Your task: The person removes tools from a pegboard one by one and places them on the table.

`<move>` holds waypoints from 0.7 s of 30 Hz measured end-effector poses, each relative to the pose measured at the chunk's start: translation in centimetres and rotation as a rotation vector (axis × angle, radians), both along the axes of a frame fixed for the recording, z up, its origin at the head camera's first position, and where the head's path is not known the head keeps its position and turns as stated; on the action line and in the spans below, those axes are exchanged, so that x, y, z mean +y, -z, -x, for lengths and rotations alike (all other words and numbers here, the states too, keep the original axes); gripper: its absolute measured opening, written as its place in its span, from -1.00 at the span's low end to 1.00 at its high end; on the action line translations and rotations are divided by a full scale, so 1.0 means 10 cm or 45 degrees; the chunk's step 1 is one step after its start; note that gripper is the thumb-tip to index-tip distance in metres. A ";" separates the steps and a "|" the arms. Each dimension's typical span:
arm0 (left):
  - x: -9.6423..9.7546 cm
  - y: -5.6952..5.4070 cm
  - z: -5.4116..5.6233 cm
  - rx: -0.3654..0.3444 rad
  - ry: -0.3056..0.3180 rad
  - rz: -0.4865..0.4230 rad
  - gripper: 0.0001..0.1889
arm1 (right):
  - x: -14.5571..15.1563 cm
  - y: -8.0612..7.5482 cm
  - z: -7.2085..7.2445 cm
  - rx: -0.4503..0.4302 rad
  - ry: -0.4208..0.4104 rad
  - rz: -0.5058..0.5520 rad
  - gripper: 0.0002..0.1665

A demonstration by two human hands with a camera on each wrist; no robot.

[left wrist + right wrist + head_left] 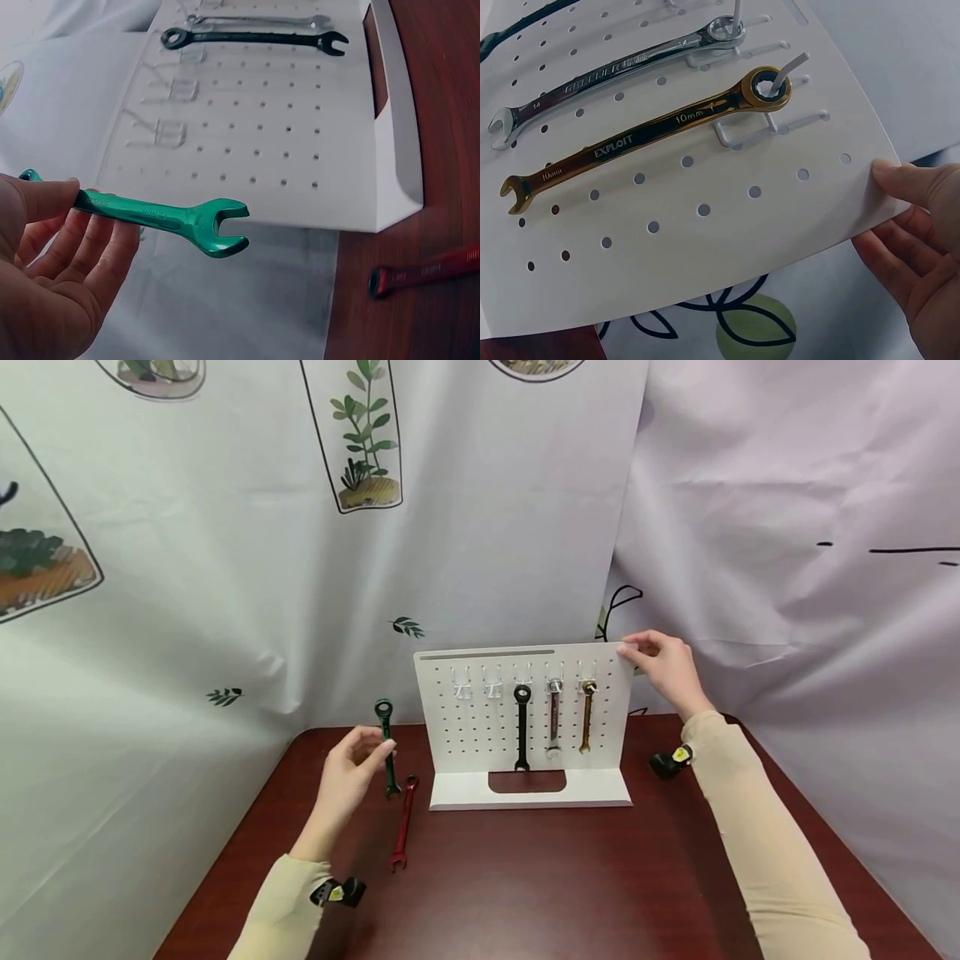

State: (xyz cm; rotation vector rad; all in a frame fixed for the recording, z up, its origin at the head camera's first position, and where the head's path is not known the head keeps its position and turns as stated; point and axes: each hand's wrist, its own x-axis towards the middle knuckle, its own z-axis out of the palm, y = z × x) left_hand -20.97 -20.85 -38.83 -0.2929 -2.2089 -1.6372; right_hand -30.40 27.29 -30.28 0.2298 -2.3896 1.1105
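Observation:
My left hand (pixel 353 770) pinches a green combination wrench (pixel 154 212) by its shaft, left of the white pegboard (pixel 480 727). In the head view the wrench stands nearly upright, ring end on top. My right hand (pixel 665 667) grips the pegboard's upper right corner between thumb and fingers. On the board's hooks hang a black wrench (pixel 522 727), a silver wrench (pixel 615 73) and a gold wrench (pixel 649 135) marked 10mm. Two clear hooks (pixel 462 683) at the board's left hold nothing. A red wrench (pixel 403 827) lies on the table below the green one.
The pegboard stands on its white base (pixel 457 792) on a dark red wooden table (pixel 555 877). Behind and beside it hangs a white cloth (pixel 510 543) printed with plants. Each wrist wears a small black camera (pixel 348 892).

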 end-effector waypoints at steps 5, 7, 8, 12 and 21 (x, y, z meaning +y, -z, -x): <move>-0.09 -0.06 -0.09 -0.049 -0.038 0.023 -0.69 | 0.01 0.00 0.00 0.020 0.015 -0.021 -0.56; -0.09 -0.12 -0.14 -0.076 -0.051 0.051 -0.69 | 0.01 0.00 0.01 0.022 0.015 -0.027 -0.56; -0.08 -0.14 -0.17 -0.091 -0.058 0.064 -0.69 | 0.01 0.00 0.02 0.021 0.016 -0.026 -0.56; -0.11 -0.12 -0.16 -0.142 -0.093 0.117 -0.70 | 0.00 0.00 0.02 0.011 0.010 -0.022 -0.55; -0.27 0.16 0.06 -0.232 -0.114 0.236 -0.74 | 0.01 0.01 0.03 0.011 0.002 0.000 -0.57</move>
